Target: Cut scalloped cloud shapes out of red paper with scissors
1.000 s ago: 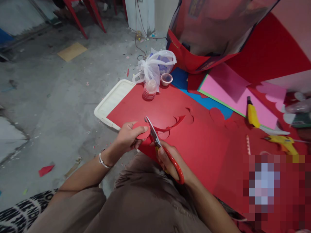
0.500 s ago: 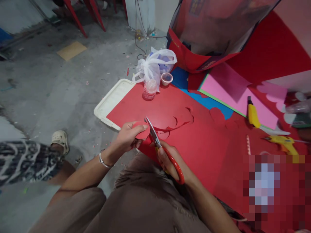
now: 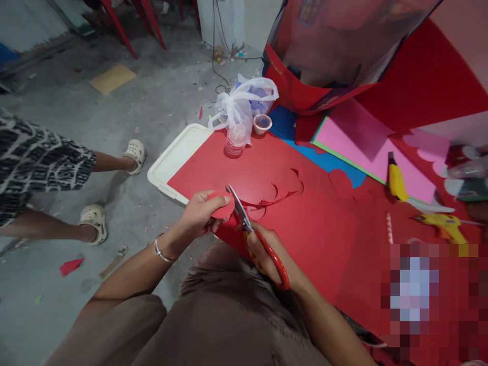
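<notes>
Between the thumb and fingers of my left hand [image 3: 200, 211] is a round piece of red paper [image 3: 223, 206]. My right hand [image 3: 267, 249] is wrapped round the handles of a pair of scissors [image 3: 241, 208] with orange-red grips. Their blades point away from me and stand slightly apart at the right edge of the round piece. Curved red paper offcuts [image 3: 280, 195] lie just beyond the blades on a large red sheet [image 3: 305, 234].
A white lid [image 3: 168, 173] juts out under the red sheet. Behind stand a clear plastic cup [image 3: 236, 140], a small tub [image 3: 262, 124] and a plastic bag [image 3: 236, 107]. To the right lie a yellow cutter [image 3: 397, 178] and a glue gun [image 3: 446, 223]. Another person's legs [image 3: 110, 161] are at left.
The other person's legs have moved, and both shoes now show on the floor at left. My hands, the scissors and the round red piece have hardly moved.
</notes>
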The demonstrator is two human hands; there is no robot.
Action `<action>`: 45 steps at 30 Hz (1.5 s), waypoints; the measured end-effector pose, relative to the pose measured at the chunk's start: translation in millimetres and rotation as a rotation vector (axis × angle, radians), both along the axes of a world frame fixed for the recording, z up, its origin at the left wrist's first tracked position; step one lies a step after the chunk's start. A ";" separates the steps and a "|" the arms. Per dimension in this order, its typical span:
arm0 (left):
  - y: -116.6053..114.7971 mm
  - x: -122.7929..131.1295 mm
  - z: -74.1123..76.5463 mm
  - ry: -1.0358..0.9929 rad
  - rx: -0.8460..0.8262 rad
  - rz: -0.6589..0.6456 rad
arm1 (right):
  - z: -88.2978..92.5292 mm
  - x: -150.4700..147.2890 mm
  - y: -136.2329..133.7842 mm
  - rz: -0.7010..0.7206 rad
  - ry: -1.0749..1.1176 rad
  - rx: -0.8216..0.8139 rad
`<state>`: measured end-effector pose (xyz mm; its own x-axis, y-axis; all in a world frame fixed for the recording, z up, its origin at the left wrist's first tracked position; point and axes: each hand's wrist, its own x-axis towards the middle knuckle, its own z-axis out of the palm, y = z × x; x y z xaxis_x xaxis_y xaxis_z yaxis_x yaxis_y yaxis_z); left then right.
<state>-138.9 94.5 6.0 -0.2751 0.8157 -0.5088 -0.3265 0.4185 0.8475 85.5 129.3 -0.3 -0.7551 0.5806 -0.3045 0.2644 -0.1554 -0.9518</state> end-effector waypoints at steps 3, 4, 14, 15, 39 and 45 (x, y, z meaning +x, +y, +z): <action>-0.6 -2.4 -1.8 0.005 0.005 -0.012 | -0.3 0.1 0.2 0.002 -0.002 0.019; -0.5 -3.0 -1.8 0.006 0.007 -0.017 | -0.3 0.1 0.3 0.006 0.000 0.020; 0.5 -6.7 -1.8 -0.009 0.037 -0.045 | 1.0 -1.9 1.5 -0.013 -0.018 0.034; 0.4 -7.6 -2.6 -0.007 0.037 -0.049 | 1.1 -2.3 1.6 -0.009 -0.017 0.036; 1.6 -4.7 -0.7 -0.029 0.196 -0.159 | 11.4 2.4 10.9 -0.167 -0.007 0.113; -8.0 35.6 8.0 -0.004 0.322 -0.293 | 14.6 14.0 3.8 -0.483 0.082 0.227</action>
<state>-103.3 86.4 14.0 -0.0068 0.9763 -0.2163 -0.2372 0.2085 0.9488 99.6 133.1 14.3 -0.4022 0.9118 -0.0825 0.1369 -0.0292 -0.9902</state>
